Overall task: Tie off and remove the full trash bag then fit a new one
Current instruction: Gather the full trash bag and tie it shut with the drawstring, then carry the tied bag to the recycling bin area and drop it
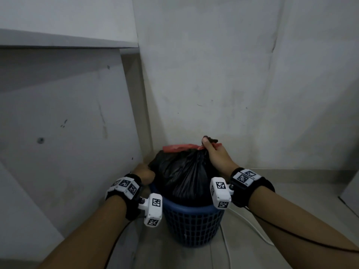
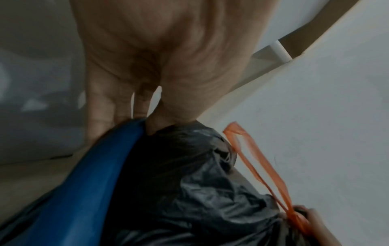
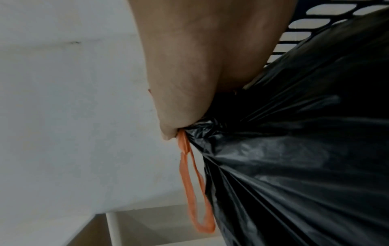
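**Bag cinched, but the lift could snag or tear**

From the head view, the black trash bag (image 1: 184,171) sits in the blue basket (image 1: 192,224) on the floor in the corner, its top bulging above the rim. The right hand (image 1: 212,154) has its grip closed round the gathered neck and the orange drawstring (image 1: 180,147). The left hand (image 1: 144,172) is down at the basket's far-left edge, fingers curled over rim and bag. If that hand lets go during a pull, I reckon the light basket rides up with the bag.

In the left wrist view, the left hand's fingers (image 2: 105,106) clamp the blue rim (image 2: 118,149) with the thumb pressing into the plastic. A loose loop of drawstring (image 2: 252,163) trails beside the wall, and it could catch on something.

In the right wrist view, the right hand (image 3: 189,69) pinches the neck where the plastic (image 3: 294,149) fans out in tight pleats. No knot shows here. All the load hangs from that one pinch, so a hard jerk could stretch the film, or the neck could slip open and spill.
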